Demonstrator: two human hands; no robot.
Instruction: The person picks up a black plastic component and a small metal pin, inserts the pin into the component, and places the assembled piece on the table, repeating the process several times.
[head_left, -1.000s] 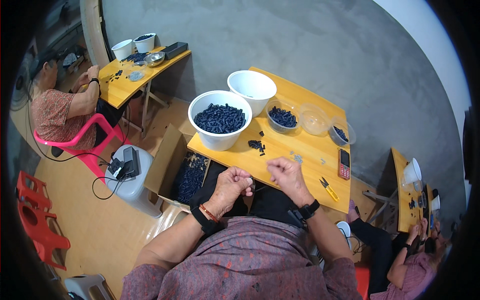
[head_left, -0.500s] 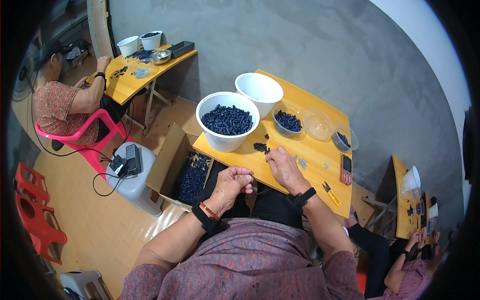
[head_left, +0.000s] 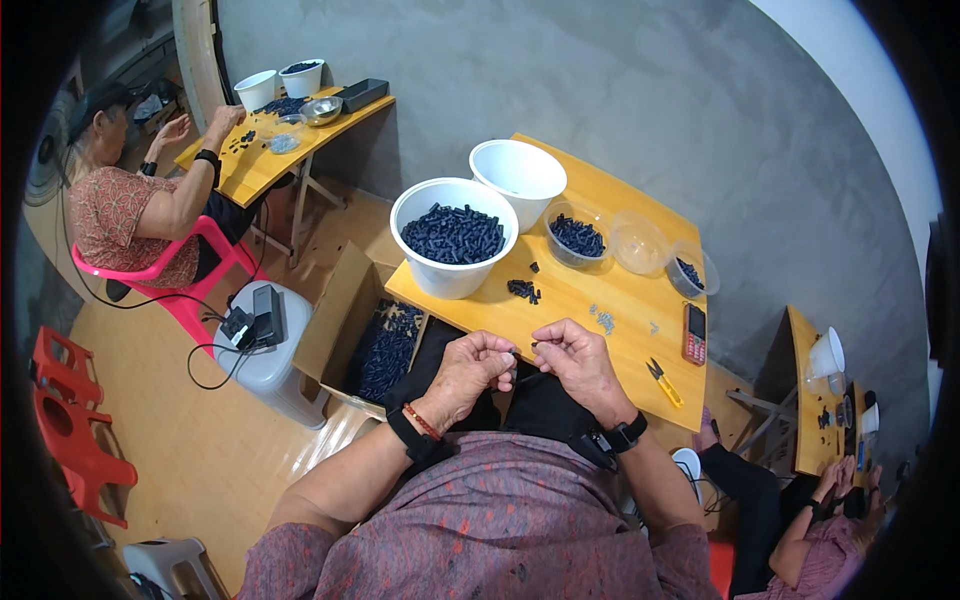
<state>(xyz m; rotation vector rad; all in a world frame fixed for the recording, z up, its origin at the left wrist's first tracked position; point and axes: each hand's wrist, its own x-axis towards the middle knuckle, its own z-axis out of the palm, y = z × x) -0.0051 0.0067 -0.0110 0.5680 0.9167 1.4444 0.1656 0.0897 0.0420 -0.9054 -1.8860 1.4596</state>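
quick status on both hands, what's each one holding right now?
Left hand: closed, fingertips pinched on a small dark piece, too small to identify.
Right hand: fingers curled, pinching a small dark piece; cannot tell what.

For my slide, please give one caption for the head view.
Left hand and right hand pinch small dark parts beside a white bowl.

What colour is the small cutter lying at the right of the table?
Yellow handles; the small cutter shows best in the head view, near the right hand.
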